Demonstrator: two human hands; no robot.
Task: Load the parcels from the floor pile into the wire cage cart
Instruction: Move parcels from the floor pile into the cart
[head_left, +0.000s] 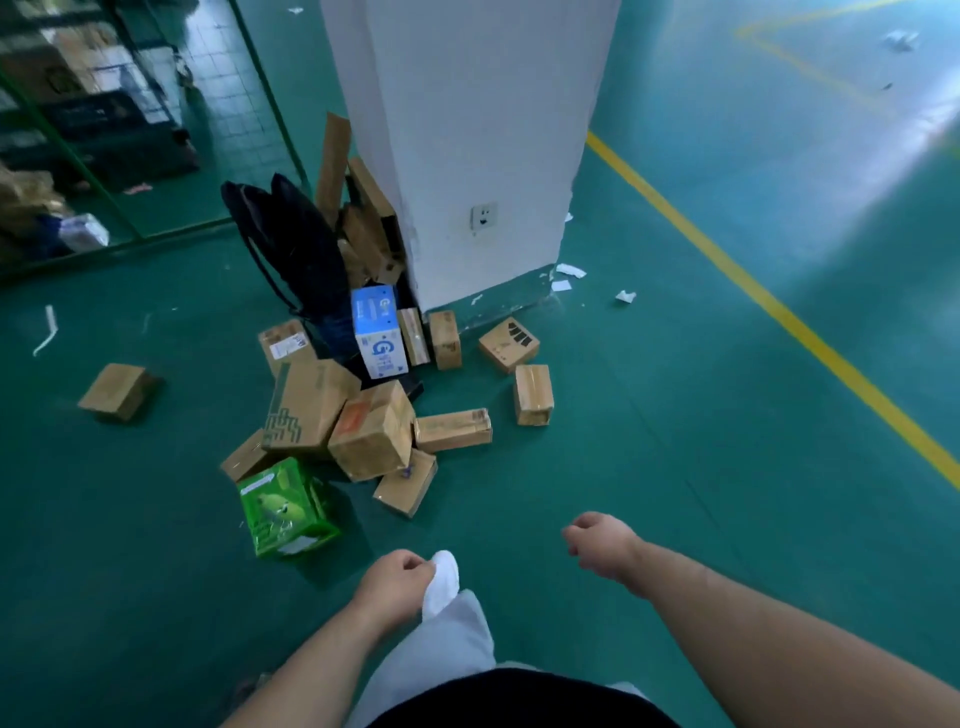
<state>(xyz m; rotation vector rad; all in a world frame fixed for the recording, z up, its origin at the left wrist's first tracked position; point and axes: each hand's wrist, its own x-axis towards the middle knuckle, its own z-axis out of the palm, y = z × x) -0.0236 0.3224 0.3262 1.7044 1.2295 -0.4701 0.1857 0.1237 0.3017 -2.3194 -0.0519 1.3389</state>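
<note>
Head camera, first voice: Which step of the loading is this?

Second voice: By my reading, the walk-up to fetch a parcel. Nothing is being carried. The pile of parcels (363, 426), mostly brown cardboard boxes, lies on the green floor (649, 467) at the foot of a white pillar (467, 156).

First voice: What are the hands doing?

Second voice: Both reach forward, low in the picture. The left hand (397, 582) has loosely curled fingers and seems to hold nothing. The white shape just beside it looks like the toe of a shoe (444, 574). The right hand (597, 540) is also loosely curled and empty.

First voice: How near are the parcels?

Second voice: Ahead and slightly left of both hands, not touching. Nearest the left hand are a bright green box (283, 509), tilted on one edge, and a small brown box (405, 483). One stray box (119, 397) sits well apart, far left.

First voice: And next?

Second voice: Probably bend, spread the fingers and grip a near box from both sides. A green-framed wire enclosure (218, 104) at upper left, with boxes inside, may be the cart; I cannot tell.
</note>
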